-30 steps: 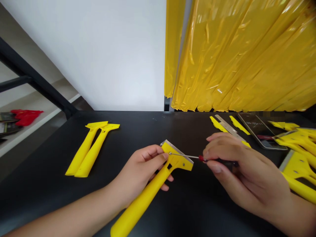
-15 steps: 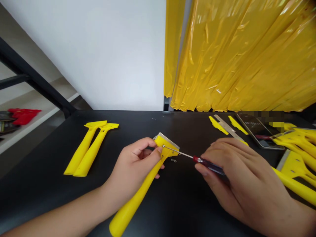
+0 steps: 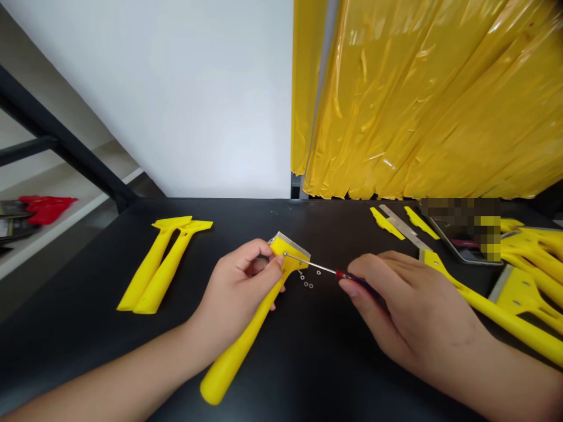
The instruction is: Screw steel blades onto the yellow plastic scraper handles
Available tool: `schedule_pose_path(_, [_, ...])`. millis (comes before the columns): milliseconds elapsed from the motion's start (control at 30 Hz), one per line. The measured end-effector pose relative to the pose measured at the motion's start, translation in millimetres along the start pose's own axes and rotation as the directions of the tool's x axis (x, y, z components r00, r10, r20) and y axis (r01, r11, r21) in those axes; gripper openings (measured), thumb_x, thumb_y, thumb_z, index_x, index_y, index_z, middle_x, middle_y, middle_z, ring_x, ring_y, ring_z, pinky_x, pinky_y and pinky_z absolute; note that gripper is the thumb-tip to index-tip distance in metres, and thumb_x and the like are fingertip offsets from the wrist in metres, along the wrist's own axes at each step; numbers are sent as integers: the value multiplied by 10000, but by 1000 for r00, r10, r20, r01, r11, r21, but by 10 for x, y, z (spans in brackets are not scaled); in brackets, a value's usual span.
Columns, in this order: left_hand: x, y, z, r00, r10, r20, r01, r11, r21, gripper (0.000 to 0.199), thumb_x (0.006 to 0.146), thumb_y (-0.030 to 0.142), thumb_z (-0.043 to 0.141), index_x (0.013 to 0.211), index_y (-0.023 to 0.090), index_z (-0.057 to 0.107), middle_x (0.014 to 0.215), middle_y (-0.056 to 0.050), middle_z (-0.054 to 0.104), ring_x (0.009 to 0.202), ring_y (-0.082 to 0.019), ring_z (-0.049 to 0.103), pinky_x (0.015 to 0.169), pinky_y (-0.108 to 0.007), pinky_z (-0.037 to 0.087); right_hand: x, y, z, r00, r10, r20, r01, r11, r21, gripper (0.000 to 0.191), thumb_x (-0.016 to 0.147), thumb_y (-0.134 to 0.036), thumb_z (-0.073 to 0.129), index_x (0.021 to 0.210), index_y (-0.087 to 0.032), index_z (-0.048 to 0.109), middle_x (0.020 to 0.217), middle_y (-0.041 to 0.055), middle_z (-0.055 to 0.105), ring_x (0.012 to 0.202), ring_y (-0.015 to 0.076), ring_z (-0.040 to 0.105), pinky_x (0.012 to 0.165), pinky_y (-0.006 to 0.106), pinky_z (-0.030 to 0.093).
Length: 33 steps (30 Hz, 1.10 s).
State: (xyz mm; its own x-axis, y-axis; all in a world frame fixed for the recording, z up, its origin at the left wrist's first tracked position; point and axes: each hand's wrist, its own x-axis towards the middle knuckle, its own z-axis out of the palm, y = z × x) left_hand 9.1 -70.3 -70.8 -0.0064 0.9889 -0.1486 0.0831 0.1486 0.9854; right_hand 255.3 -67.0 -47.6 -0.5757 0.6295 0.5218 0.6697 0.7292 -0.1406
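Note:
My left hand (image 3: 244, 290) is closed around the head end of a yellow scraper (image 3: 246, 346), whose handle slants down towards me. A metal blade edge runs along the top of its head. In my right hand (image 3: 409, 305) is a screwdriver (image 3: 323, 268) with a dark red handle, mostly hidden by the fingers. Its thin shaft points left, and the tip meets a small screw on the scraper's head. Several small nuts (image 3: 307, 283) lie on the black table just right of the scraper.
Two yellow scraper handles (image 3: 165, 266) lie side by side on the left of the table (image 3: 88, 351). At the right are yellow strips (image 3: 421, 223), a metal blade (image 3: 404, 227), a phone (image 3: 457, 237) and several more yellow scrapers (image 3: 519, 293). Yellow plastic sheeting (image 3: 431, 105) hangs behind.
The scraper, the screwdriver and both hands have shifted slightly left. The screwdriver tip stays on the screw, and more of the nuts shows beside the scraper.

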Motion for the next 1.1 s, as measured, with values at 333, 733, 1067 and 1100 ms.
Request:
schedule_pose_path(333, [30,-25,-7,1000,16,1,-16,1000,1,252,926,409,749,864,230,583,663,38,627,673,-192,691,461,-231,597,-46,37,79,992,96,88,-104,990,93,114,1096,-347,503,1069,-237,517,788,-8,653,647,190,640,601,324,445])
schedule_pose_path(733, [49,-42,4,1000,27,9,-27,999,29,234,930,403,740,857,228,603,666,30,635,658,-188,686,469,-232,597,-42,72,94,977,158,142,-187,957,222,77,1093,-326,511,1076,-252,499,791,-30,618,614,147,603,567,287,415])
schedule_pose_path(1067, [52,-11,-10,1000,25,2,-25,998,51,239,934,417,736,854,225,620,677,25,638,672,-186,682,482,-231,600,-48,87,120,976,171,138,-199,953,229,62,1099,-316,485,1097,-254,480,770,-46,607,583,137,599,540,270,405])
schedule_pose_path(1100, [51,-8,-9,1000,24,1,-24,998,49,241,934,420,736,857,225,618,679,24,639,675,-187,684,484,-231,601,-47,89,123,975,179,135,-207,951,231,74,1096,-324,493,1104,-251,479,772,-44,608,579,138,597,537,269,406])
